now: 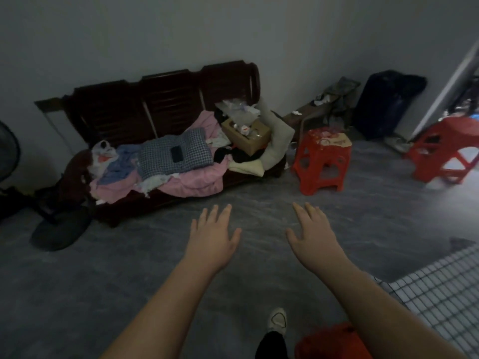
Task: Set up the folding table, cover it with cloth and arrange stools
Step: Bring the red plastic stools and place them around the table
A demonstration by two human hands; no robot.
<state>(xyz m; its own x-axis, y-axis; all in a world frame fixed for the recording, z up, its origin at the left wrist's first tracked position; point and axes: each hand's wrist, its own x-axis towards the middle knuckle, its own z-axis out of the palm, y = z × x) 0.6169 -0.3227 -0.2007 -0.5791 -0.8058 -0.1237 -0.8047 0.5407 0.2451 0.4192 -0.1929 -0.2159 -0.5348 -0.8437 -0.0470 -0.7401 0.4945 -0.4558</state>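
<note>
Red stool (334, 343) sits right at the feet, under the right forearm; both hands are out flat and empty, left hand (211, 237), right hand (312, 235); second red stool (321, 161) lies ahead beside the sofa (160, 99), nearer the right hand; the checked cloth (440, 288) lies off to the right.

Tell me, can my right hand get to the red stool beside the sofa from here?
Probably not without stepping forward. The right hand is open and empty, and bare floor lies between it and the red stool, so nothing blocks it.
</note>
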